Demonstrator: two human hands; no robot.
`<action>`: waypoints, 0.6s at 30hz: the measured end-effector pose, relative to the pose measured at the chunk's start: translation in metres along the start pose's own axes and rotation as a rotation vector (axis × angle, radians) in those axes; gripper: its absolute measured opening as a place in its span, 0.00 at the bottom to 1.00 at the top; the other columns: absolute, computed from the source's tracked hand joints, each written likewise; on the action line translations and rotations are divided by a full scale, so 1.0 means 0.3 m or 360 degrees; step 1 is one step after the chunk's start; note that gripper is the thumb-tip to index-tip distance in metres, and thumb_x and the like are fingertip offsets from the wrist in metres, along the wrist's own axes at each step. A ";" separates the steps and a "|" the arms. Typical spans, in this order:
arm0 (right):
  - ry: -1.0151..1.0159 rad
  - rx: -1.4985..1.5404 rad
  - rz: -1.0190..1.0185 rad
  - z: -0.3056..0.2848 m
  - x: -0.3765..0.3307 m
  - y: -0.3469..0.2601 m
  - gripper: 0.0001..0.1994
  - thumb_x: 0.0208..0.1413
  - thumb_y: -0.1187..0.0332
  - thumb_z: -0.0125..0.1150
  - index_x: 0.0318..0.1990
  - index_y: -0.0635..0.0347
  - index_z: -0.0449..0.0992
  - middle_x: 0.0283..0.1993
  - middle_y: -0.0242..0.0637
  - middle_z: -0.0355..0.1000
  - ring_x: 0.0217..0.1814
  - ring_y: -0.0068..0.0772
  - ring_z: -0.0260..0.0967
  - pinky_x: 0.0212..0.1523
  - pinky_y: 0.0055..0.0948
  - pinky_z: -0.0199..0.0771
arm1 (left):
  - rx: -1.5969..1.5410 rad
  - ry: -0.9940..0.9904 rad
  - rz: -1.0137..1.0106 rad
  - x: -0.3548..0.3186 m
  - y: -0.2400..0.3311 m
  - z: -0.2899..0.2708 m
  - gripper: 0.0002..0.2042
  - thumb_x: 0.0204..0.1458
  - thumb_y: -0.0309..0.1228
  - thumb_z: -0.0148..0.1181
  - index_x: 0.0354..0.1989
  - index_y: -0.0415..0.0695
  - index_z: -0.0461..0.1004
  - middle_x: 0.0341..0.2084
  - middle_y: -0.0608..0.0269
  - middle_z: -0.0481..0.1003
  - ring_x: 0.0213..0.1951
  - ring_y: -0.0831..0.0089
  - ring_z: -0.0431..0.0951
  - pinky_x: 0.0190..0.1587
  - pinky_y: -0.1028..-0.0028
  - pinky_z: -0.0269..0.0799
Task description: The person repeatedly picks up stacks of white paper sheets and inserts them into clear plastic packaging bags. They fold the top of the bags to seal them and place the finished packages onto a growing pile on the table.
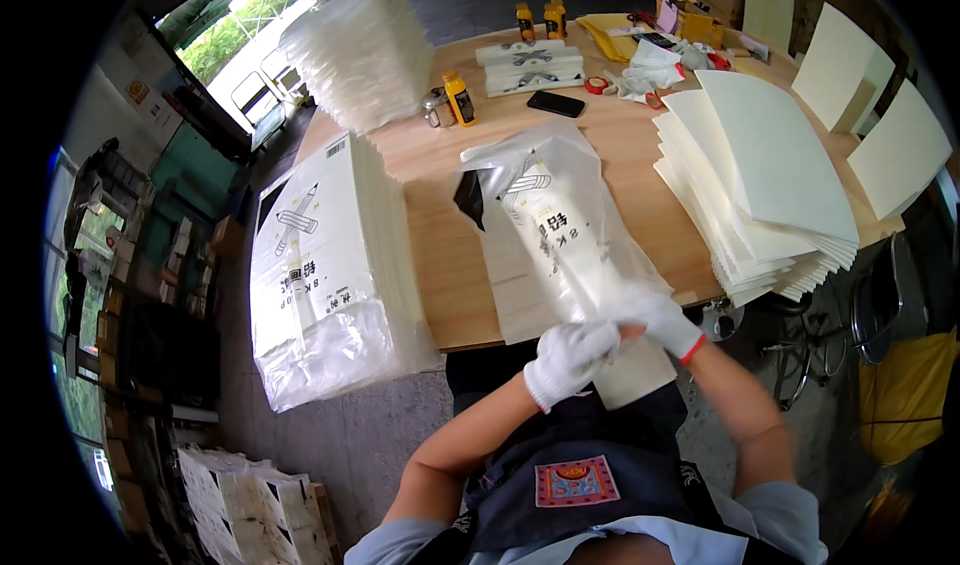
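A clear plastic bag [560, 235] printed with a crossed-pencil drawing and black lettering lies in front of me, its lower end at the table edge. A pale sheet of paper [636, 373] juts out below that end, toward my body. My left hand [574, 361], in a white knit glove, has its fingers curled closed beside the sheet; what they grip is hidden. Over the bag's lower right end is my right hand [655, 321], in a white glove with a red cuff. It is smeared by motion, and its fingers cannot be made out.
A tall stack of filled printed bags [325, 275] stands left, with a pile of clear plastic [365, 50] behind. Fanned cream paper [765, 180] sits right. Beyond the bag are a black phone [556, 104], an orange bottle [459, 99], a glass jar [437, 109] and scissors [655, 99].
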State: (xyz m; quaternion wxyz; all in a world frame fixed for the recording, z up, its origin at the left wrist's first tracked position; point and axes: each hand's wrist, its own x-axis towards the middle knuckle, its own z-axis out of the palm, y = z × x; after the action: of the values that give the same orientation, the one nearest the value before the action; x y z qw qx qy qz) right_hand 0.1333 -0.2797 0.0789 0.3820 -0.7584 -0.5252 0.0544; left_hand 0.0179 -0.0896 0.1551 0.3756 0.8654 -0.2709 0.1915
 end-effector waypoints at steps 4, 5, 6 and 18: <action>0.0169 -0.0589 0.0175 0.094 0.095 -0.037 0.18 0.51 0.59 0.58 0.47 0.60 0.76 0.44 0.47 0.73 0.46 0.50 0.70 0.50 0.39 0.69 | -0.0344 -0.0215 -0.0319 0.144 0.097 0.059 0.23 0.40 0.19 0.54 0.48 0.51 0.73 0.31 0.60 0.77 0.32 0.57 0.78 0.33 0.67 0.73; 0.0224 -0.0695 0.0288 0.122 0.109 -0.047 0.18 0.51 0.59 0.58 0.47 0.60 0.75 0.44 0.47 0.73 0.47 0.50 0.70 0.50 0.40 0.69 | -0.0380 -0.0210 -0.0341 0.154 0.099 0.079 0.22 0.41 0.19 0.54 0.49 0.51 0.72 0.32 0.60 0.77 0.33 0.57 0.78 0.35 0.67 0.73; 0.0263 -0.0771 0.0361 0.153 0.119 -0.076 0.18 0.51 0.60 0.58 0.47 0.60 0.75 0.45 0.47 0.73 0.48 0.50 0.70 0.51 0.40 0.69 | -0.0403 -0.0188 -0.0378 0.154 0.092 0.092 0.22 0.43 0.20 0.54 0.49 0.52 0.72 0.33 0.59 0.77 0.34 0.57 0.78 0.36 0.67 0.73; 0.0129 -0.1087 0.1198 0.098 -0.141 -0.198 0.21 0.56 0.61 0.52 0.57 0.56 0.66 0.41 0.47 0.72 0.42 0.49 0.71 0.43 0.46 0.70 | 0.0143 -0.0207 -0.0414 -0.283 -0.033 0.180 0.17 0.44 0.26 0.57 0.46 0.50 0.72 0.30 0.61 0.74 0.35 0.58 0.75 0.38 0.60 0.70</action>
State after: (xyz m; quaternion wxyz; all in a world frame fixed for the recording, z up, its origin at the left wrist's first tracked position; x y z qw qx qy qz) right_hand 0.0555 -0.2905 0.0826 0.0861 -0.9782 -0.1882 -0.0159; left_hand -0.0353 -0.0970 0.0696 0.3400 0.9196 -0.1713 0.0967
